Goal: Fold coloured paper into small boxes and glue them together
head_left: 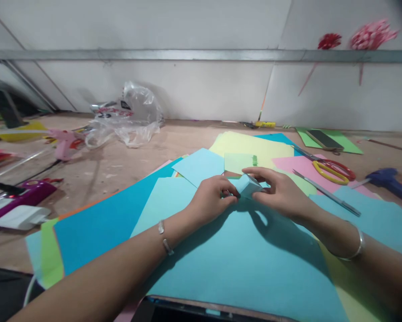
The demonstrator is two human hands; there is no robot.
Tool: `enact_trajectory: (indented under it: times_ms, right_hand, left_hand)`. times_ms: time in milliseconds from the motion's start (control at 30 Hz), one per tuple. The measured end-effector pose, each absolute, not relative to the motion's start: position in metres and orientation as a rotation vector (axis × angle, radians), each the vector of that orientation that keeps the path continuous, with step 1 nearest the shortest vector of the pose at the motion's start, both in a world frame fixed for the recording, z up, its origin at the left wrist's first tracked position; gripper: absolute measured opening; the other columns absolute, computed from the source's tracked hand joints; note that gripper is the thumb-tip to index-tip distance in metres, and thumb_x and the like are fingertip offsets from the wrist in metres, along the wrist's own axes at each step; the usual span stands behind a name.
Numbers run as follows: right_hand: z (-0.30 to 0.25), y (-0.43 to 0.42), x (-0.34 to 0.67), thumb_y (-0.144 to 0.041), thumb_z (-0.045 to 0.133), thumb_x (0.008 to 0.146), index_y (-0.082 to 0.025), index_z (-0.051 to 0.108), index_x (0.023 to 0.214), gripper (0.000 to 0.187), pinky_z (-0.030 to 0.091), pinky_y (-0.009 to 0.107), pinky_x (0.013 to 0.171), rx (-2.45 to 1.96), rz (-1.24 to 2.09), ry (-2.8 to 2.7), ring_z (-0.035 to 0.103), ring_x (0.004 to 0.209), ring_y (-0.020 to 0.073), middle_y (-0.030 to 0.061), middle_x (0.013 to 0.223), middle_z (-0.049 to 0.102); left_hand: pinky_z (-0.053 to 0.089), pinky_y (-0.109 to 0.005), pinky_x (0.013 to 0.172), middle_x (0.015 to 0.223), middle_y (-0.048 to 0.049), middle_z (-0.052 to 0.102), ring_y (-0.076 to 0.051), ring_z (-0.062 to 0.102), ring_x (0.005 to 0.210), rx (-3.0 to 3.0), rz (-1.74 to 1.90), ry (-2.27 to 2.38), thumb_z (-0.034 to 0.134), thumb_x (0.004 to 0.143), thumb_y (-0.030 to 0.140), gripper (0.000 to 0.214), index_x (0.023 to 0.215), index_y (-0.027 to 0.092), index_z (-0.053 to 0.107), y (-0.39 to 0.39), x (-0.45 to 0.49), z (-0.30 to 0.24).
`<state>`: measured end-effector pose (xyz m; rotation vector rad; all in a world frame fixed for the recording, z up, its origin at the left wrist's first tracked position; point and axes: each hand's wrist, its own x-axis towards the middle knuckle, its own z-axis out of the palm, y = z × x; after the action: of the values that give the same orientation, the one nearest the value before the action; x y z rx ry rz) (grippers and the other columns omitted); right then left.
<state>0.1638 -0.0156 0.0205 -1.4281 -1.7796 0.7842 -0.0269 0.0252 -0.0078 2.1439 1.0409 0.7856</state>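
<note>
A small folded light-blue paper piece (pixel 247 184), shaped like a little box, is held above the large light-blue sheet (pixel 247 259). My right hand (pixel 277 190) grips it from the right, thumb below and forefinger along the top. Curled in toward its lower left corner, my left hand (pixel 214 197) has its thumb and fingers pinched together at the paper's edge. The inner side of the folded piece is mostly hidden by my right fingers. A pale green slip (pixel 237 162) lies just beyond both hands.
Scissors (pixel 335 171), a pen (pixel 328 192) and a blue-handled tool (pixel 391 181) lie to the right. A phone (pixel 324 139) rests on green paper behind them. A pink glue gun (pixel 64 143), plastic bag (pixel 130 116) and purple power strip (pixel 19 199) are on the left.
</note>
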Motion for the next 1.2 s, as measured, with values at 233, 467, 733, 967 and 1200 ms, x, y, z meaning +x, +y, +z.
enact_trajectory:
  times_ms: [233,467,733,967,1200]
  right_hand:
    - [0.013,-0.015,0.166,-0.005,0.05,0.07,-0.03,0.062,0.127,0.064,0.052,0.021,0.06,-1.311,0.672,-2.043,0.061,0.105,0.0221,0.0035,0.123,0.066]
    - [0.017,-0.019,0.166,-0.002,0.05,0.071,-0.029,0.051,0.137,0.071,0.054,0.029,0.077,-1.247,0.579,-2.229,0.055,0.118,0.0234,0.0042,0.135,0.059]
    - [0.01,-0.016,0.168,0.002,0.047,0.073,-0.029,0.047,0.141,0.075,0.052,0.041,0.088,-1.127,0.39,-2.325,0.059,0.106,0.0242,0.0089,0.119,0.062]
    - [0.004,-0.015,0.17,0.001,0.048,0.074,-0.023,0.054,0.132,0.063,0.052,0.04,0.086,-1.123,0.33,-2.32,0.06,0.105,0.0245,0.0124,0.116,0.059]
    - [0.004,-0.018,0.168,0.005,0.045,0.07,-0.024,0.054,0.129,0.066,0.053,0.04,0.086,-1.149,0.295,-2.317,0.06,0.106,0.0238,0.0113,0.115,0.059]
  left_hand:
    - [0.043,-0.028,0.066,0.072,-0.0004,0.064,-0.014,0.057,0.067,2.329,0.579,1.055,0.072,0.074,0.01,0.012,0.069,0.02,0.076,0.023,-0.029,-0.005]
    - [0.038,-0.029,0.066,0.069,-0.0034,0.06,-0.02,0.057,0.076,2.579,0.422,1.057,0.065,0.081,0.015,0.014,0.077,0.021,0.078,0.022,-0.033,0.0]
    - [0.032,-0.027,0.06,0.064,-0.0016,0.056,-0.016,0.049,0.063,2.522,0.364,0.989,0.058,0.078,0.014,0.024,0.076,0.026,0.077,0.025,-0.041,0.003]
    - [0.036,-0.03,0.063,0.068,-0.0022,0.061,-0.017,0.053,0.064,2.329,0.33,1.045,0.06,0.08,0.025,0.019,0.075,0.024,0.078,0.026,-0.038,0.003]
    - [0.038,-0.03,0.065,0.072,-0.0034,0.065,-0.018,0.055,0.069,2.275,0.463,1.127,0.064,0.074,0.019,0.013,0.076,0.022,0.077,0.025,-0.033,-0.004]
